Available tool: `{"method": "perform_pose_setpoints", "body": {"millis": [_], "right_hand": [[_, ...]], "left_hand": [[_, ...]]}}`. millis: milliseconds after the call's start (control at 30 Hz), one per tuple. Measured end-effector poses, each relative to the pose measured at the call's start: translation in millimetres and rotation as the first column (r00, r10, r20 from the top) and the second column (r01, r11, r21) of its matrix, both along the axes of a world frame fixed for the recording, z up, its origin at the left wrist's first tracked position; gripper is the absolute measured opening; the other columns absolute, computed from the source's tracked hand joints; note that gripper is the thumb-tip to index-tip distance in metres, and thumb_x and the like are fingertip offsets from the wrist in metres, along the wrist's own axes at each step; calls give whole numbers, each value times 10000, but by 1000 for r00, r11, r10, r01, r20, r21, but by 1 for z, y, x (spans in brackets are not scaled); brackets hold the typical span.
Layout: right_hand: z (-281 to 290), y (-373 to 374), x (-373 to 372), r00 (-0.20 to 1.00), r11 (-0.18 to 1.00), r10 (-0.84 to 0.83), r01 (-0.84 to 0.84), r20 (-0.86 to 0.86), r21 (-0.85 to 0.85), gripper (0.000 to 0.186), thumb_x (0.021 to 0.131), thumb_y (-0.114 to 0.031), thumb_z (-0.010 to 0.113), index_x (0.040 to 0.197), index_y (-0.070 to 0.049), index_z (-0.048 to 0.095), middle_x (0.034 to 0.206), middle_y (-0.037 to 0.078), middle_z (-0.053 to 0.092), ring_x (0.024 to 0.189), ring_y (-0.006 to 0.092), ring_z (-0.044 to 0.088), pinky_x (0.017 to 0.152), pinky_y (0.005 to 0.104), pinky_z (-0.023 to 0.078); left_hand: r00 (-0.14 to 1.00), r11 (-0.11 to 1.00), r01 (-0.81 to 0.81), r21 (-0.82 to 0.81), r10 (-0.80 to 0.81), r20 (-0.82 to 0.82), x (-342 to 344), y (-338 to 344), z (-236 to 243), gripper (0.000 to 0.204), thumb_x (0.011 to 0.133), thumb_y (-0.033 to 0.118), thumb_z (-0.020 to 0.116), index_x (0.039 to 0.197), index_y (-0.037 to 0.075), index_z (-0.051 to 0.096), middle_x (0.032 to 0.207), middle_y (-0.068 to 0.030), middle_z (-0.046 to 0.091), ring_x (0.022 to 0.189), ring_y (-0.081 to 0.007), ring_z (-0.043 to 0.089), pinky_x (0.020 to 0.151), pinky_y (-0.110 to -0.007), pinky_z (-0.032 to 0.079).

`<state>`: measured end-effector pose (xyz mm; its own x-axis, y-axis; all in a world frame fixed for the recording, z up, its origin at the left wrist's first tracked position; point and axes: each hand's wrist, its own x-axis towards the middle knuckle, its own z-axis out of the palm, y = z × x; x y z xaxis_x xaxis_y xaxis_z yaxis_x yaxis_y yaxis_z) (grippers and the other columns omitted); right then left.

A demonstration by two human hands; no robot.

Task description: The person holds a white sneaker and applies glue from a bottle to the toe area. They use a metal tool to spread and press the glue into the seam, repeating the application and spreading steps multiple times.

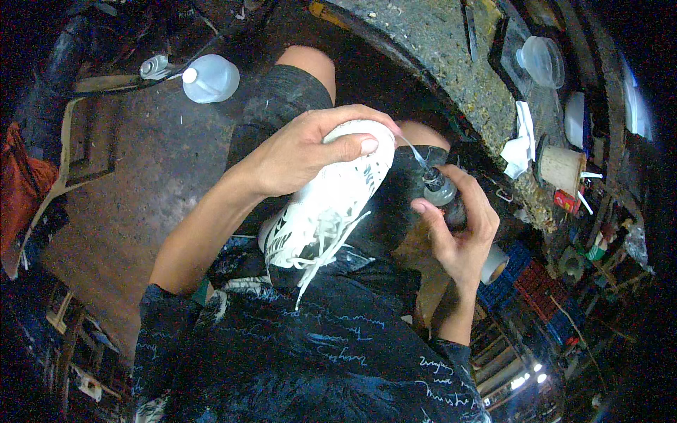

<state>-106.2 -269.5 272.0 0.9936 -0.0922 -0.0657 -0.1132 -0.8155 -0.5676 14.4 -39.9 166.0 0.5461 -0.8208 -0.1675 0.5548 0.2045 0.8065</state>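
A white lace-up shoe [331,194] with dark markings lies tilted over my lap, its toe pointing away from me. My left hand [317,144] is closed around the toe, thumb on the upper and fingers over the far edge. In my right hand [462,225], thumb and fingers grip a small clear squeeze bottle [438,189] with a dark collar and a thin pale nozzle. The nozzle slants up toward the right edge of the shoe's toe, close to my left fingertips. Whether it touches the sole edge I cannot tell. White laces [321,257] hang loose toward my body.
A worn, stained workbench [430,49] curves along the far right. On it are a crumpled white cloth [520,141], a whitish tub [560,163] and a translucent container [541,62]. A translucent jug [211,79] stands on the floor at far left. Blue and red crates [539,282] sit right.
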Motion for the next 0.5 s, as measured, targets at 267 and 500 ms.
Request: {"method": "perform_pose_setpoints", "body": {"millis": [267, 500], "right_hand": [[-28, -4, 66, 952, 787, -304, 226, 43, 574, 477, 969, -215, 785, 1365, -12, 614, 1074, 42, 683, 974, 142, 629, 891, 301, 529], [-26, 8, 218, 850, 707, -282, -129, 445, 695, 312, 947, -86, 827, 1182, 13, 646, 928, 46, 700, 777, 116, 670, 642, 258, 551]], "left_hand": [[978, 999, -7, -36, -1, -209, 1, 2, -5, 364, 1078, 190, 636, 1404, 27, 648, 1170, -30, 740, 1070, -107, 693, 948, -291, 560], [1000, 997, -15, 75, 16, -12, -2, 7, 3, 443, 1061, 211, 601, 1451, 2, 606, 1358, -134, 720, 1233, -201, 683, 1078, -348, 527]]}}
